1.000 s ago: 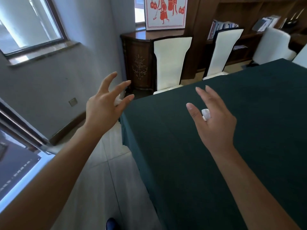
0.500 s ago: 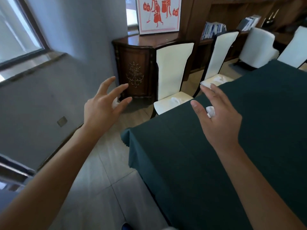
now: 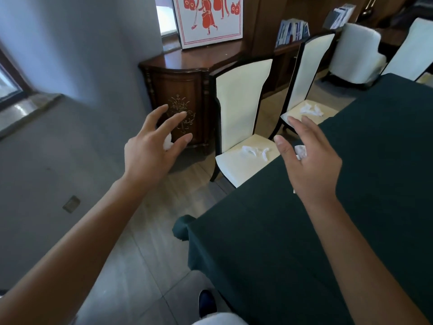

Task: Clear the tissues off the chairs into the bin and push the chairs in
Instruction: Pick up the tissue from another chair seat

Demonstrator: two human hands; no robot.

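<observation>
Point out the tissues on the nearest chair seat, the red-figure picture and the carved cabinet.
tissues point(image 3: 256, 151): head view, middle of the crumpled pieces.
red-figure picture point(image 3: 208, 18): head view, the red figure.
carved cabinet point(image 3: 181, 95): head view, front panel.

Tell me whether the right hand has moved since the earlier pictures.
Yes. The right hand has advanced along the green table toward the nearest chair, whose seat now lies beside it.

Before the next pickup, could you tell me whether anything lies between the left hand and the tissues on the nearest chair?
Nothing visible does: the left hand has open air to the tissues on the nearest chair.
</observation>
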